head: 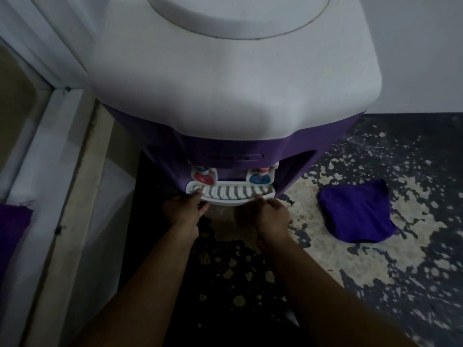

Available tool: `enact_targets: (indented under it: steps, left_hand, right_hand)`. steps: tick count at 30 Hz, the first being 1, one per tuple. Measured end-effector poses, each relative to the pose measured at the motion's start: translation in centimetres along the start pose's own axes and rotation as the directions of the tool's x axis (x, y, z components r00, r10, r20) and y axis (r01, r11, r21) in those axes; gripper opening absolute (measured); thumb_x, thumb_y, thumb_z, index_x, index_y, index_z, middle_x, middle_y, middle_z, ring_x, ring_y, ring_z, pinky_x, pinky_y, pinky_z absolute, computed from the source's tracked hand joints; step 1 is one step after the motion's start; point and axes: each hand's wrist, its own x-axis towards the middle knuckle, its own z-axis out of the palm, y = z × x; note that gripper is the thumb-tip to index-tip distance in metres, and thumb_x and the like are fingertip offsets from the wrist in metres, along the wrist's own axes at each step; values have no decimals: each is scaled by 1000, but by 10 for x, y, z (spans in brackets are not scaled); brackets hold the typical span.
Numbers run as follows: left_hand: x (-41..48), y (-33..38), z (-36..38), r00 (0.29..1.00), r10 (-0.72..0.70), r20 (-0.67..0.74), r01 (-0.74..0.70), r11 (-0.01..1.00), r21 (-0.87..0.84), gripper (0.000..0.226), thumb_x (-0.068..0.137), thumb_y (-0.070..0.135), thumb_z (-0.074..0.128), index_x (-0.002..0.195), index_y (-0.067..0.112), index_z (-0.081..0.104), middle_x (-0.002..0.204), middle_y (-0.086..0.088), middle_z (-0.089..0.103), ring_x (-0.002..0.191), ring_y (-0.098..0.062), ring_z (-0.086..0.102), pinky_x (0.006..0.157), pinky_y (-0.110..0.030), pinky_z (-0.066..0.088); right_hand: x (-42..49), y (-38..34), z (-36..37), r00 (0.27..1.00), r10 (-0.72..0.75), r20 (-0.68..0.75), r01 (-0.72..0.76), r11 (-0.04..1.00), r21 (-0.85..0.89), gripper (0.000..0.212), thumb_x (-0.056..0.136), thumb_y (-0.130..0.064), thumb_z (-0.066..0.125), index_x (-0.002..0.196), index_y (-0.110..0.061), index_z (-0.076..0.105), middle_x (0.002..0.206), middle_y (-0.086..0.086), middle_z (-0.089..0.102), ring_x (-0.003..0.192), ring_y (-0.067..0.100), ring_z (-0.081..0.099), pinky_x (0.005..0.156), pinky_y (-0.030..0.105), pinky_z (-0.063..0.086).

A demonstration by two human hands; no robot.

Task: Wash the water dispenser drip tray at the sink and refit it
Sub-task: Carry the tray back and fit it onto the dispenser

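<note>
The drip tray (230, 194) sits in its slot at the front of the water dispenser (233, 78), just under the red tap (203, 177) and the blue tap (260, 178). The left hand (184, 211) holds the tray's left end and the right hand (269, 216) holds its right end, fingers (258, 197) curled over the front lip. I cannot tell if the tray is going in or coming out (the picture is dark).

If one hand moves harder than the other, the tray could go crooked and stick in the slot. If it holds water, a tilt could spill it on the floor (375, 259) below the dispenser. A purple cloth (354, 212) lies on the floor to the right of the dispenser.
</note>
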Motion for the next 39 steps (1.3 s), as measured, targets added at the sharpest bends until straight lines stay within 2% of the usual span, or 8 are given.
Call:
enact_targets:
  steps: [5,8,11,19,23,28,33,39]
  left_hand:
    - [7,5,0,1000,20,11,-20,999,45,30,87,-1,69,115,-11,62,111,-22,65,83,-24,68,57,-27,61]
    - [10,6,-5,997,54,61,-61,991,121,30,87,1,70,114,-11,63,111,-24,67,86,-26,69,60,-29,62]
    - [12,7,-5,991,100,90,-115,976,183,29,87,7,72,110,-7,63,107,-22,68,87,-27,71,62,-33,63]
    - [18,16,-6,995,51,89,-70,971,229,20,94,17,65,103,1,57,84,-13,61,71,-19,62,42,-20,53]
    - [18,14,-3,998,32,46,-36,994,105,26,90,13,69,111,0,59,106,-19,59,73,-21,61,45,-22,55]
    - [14,16,2,999,48,16,-49,997,59,40,89,9,71,123,-3,56,113,-17,58,65,-19,62,45,-22,56]
    - [17,10,-3,999,22,31,-29,964,265,32,93,30,66,97,-1,59,73,-13,63,50,-14,64,45,-21,55]
    - [23,10,-6,996,87,13,-84,892,444,37,94,37,62,71,10,54,59,-6,53,31,-4,44,30,-12,31]
  right_hand:
    - [4,-19,-5,982,-188,33,175,818,-548,32,98,-26,47,90,-5,70,91,14,71,87,28,68,81,46,56]
    - [0,-29,-11,977,-206,63,201,770,-606,52,103,-43,35,85,-5,66,86,13,69,79,25,66,70,37,52]
    - [7,-39,-17,974,-207,96,216,695,-686,48,104,-43,31,84,-10,59,89,16,68,77,28,65,71,41,54]
    - [11,-33,-7,998,23,-66,-44,938,-343,38,98,-48,43,95,-13,59,86,10,65,69,23,60,63,36,51]
    - [14,-21,0,986,-21,-166,-29,956,-293,46,93,-53,48,103,-10,59,96,11,67,88,28,66,84,48,57]
    - [14,-22,2,978,-24,-206,-35,960,-279,56,95,-52,47,121,-3,57,112,15,65,100,33,63,89,44,53]
    - [15,-22,3,973,12,-230,-72,964,-255,55,98,-48,45,127,-2,53,110,13,61,96,30,59,83,36,49]
    - [17,-21,10,954,82,-289,-140,973,-185,64,92,-56,50,122,1,56,113,17,65,101,32,63,94,44,51]
